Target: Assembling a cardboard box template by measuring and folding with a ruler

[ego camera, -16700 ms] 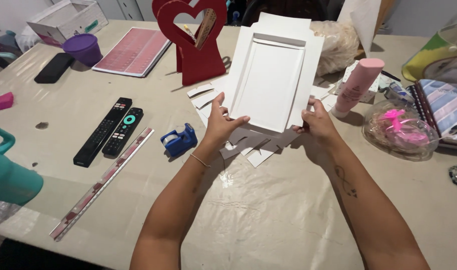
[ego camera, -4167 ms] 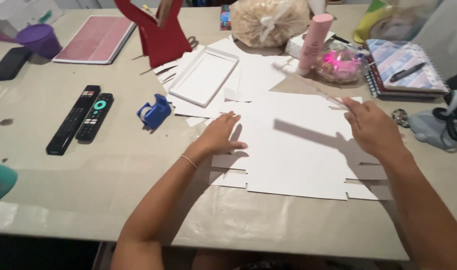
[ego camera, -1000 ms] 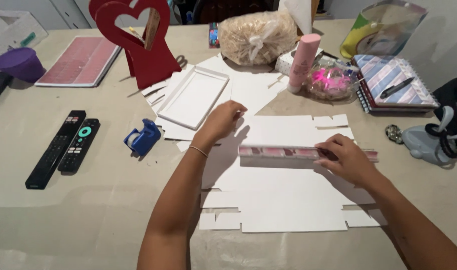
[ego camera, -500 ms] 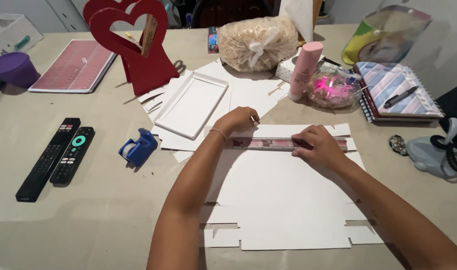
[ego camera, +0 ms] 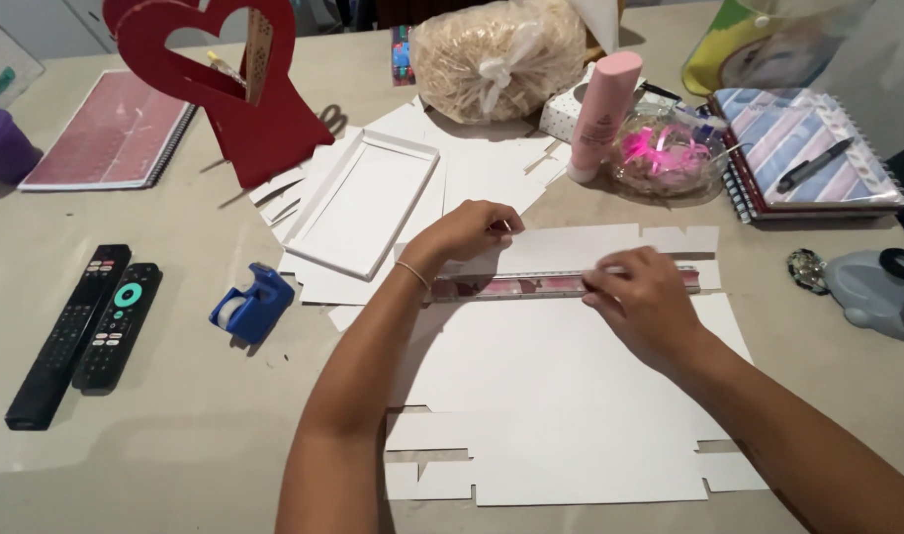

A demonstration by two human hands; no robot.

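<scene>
A large flat white card cut-out [ego camera: 561, 376] with tabs lies on the table in front of me. A long pink patterned ruler [ego camera: 516, 288] lies across its far part. My right hand [ego camera: 642, 307] presses down on the ruler's right half, fingers spread flat. My left hand [ego camera: 464, 231] rests at the ruler's left end, fingers curled against the card's far edge; whether it holds anything is hidden.
A white card tray [ego camera: 366, 203] lies on loose white sheets to the left. A blue tape dispenser [ego camera: 251, 305], two remotes [ego camera: 84, 329], a red heart stand [ego camera: 236, 89], a pink bottle [ego camera: 603, 113], a bag of filling [ego camera: 497, 54] and notebooks [ego camera: 806, 150] surround the work.
The ruler has come onto the card and moved toward its far edge. Both hands followed it, and the view has shifted closer.
</scene>
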